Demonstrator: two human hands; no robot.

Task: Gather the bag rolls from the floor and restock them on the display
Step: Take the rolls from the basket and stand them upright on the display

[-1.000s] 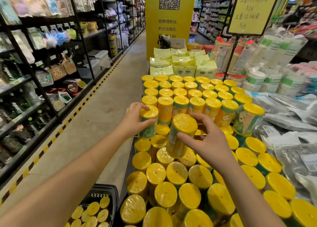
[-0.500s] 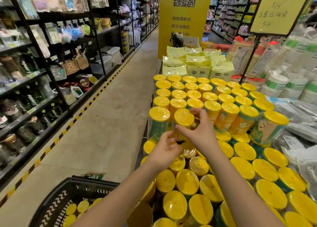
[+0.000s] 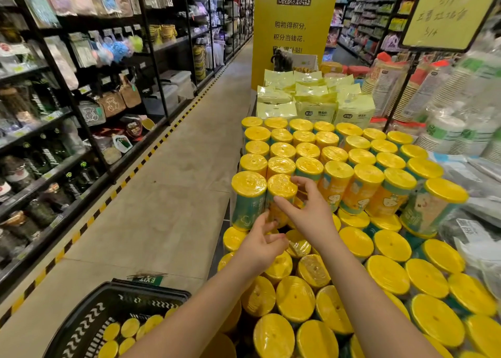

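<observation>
- The shop is brightly and evenly lit, with a warm yellowish cast.
- Film-wrapped tops of the bag rolls [image 3: 333, 168] carry soft white sheen, so the light falls from above.
- Shadows are faint. Dark gaps lie between the rolls, and the lower shelves [image 3: 40, 154] on the left sink into gloom.
- The floor [image 3: 168, 195] shows a dull, broad gleam and no hard shadows.
- Blur smears the left shelves, the handwritten sign [image 3: 447, 11] and the cup stacks [image 3: 461, 113] at the right.
- The centre is sharper: the left hand [image 3: 260, 246] and right hand [image 3: 311, 214] have only slightly soft edges.
- Wide-angle distortion bends the shelf uprights and stretches the near rolls and the basket [image 3: 89, 328] at the bottom edge.
</observation>
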